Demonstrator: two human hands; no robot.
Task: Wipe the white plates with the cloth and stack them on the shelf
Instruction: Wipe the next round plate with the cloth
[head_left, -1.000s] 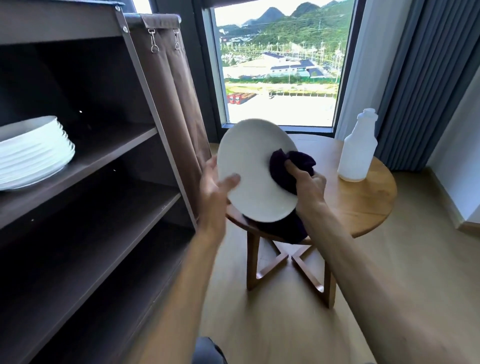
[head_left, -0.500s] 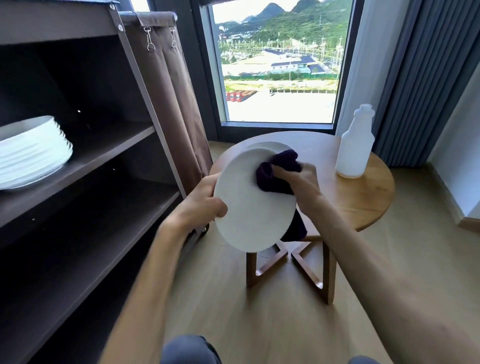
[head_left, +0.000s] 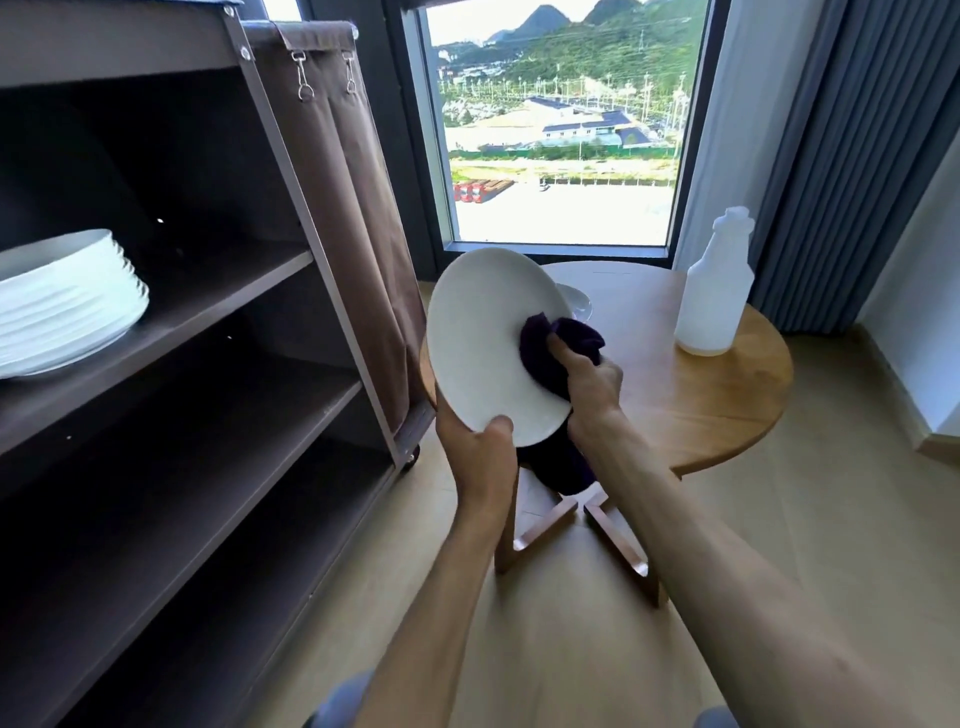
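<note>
Left hand (head_left: 475, 441) grips the bottom edge of a white plate (head_left: 483, 343), tilted up in front of the table (head_left: 727, 410). Right hand (head_left: 592, 382) holds a dark cloth (head_left: 550, 345) pressed on the plate's face. Beyond it a bottle (head_left: 714, 296) stands on the table; left of the table, stacked plates (head_left: 67, 301) sit on the shelf (head_left: 218, 291).

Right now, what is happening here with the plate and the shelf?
A person is wiping a white plate. The left hand grips its lower rim, and the right hand presses a dark purple cloth on its face. A stack of plates already sits on the shelf. A spray bottle stands on the round table.
</note>
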